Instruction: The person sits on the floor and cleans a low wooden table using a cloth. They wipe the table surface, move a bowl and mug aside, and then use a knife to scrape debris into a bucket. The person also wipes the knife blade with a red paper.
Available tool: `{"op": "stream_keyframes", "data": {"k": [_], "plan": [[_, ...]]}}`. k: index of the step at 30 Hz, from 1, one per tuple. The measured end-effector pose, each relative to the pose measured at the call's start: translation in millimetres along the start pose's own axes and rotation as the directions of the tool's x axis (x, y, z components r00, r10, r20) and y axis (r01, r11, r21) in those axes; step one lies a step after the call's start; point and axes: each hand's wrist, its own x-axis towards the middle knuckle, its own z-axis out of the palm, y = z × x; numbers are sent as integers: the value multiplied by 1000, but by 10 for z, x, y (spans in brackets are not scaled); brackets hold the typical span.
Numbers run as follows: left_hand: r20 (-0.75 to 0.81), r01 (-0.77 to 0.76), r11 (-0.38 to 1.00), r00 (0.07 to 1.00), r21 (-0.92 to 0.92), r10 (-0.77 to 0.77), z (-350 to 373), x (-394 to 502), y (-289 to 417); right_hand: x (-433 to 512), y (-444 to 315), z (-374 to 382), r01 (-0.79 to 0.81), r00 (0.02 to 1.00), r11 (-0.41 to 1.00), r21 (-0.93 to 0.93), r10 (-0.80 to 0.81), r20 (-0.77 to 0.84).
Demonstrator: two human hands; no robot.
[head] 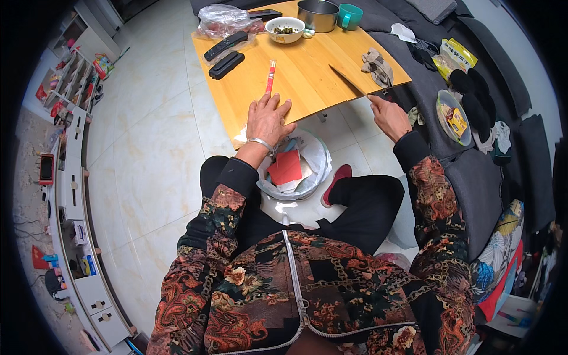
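My left hand (269, 119) lies palm down near the front edge of the wooden table (306, 84), fingers spread. Just beyond its fingertips is a red paper sleeve of chopsticks (270, 76), its near end meeting the fingers; whether they press on it is unclear. My right hand (390, 116) is closed on a long, thin, tapered knife-like thing (348, 80) at the table's front right. Its brown blade points away and to the left over the tabletop, and my fist hides its grip. A crumpled patterned cloth (377, 67) lies right of the blade.
Below the table's edge stands a lined waste bin (326, 166) holding red paper (285, 167). Farther back are a bowl of chopped dark food (285, 37), a metal pot (317, 17), a teal mug (350, 18), a remote control (225, 45) and a black case (226, 65). A grey sofa (475, 177) flanks the right.
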Motion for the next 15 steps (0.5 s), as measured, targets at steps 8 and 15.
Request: {"op": "stream_keyframes", "data": {"k": [8, 15], "plan": [[13, -3, 1000, 1000, 4, 3, -2, -4, -13, -50, 63, 61, 5, 1000, 1000, 21, -4, -17], [9, 2, 1000, 1000, -1, -2, -7, -1, 2, -104, -24, 0, -4, 1000, 1000, 16, 4, 18]]}}
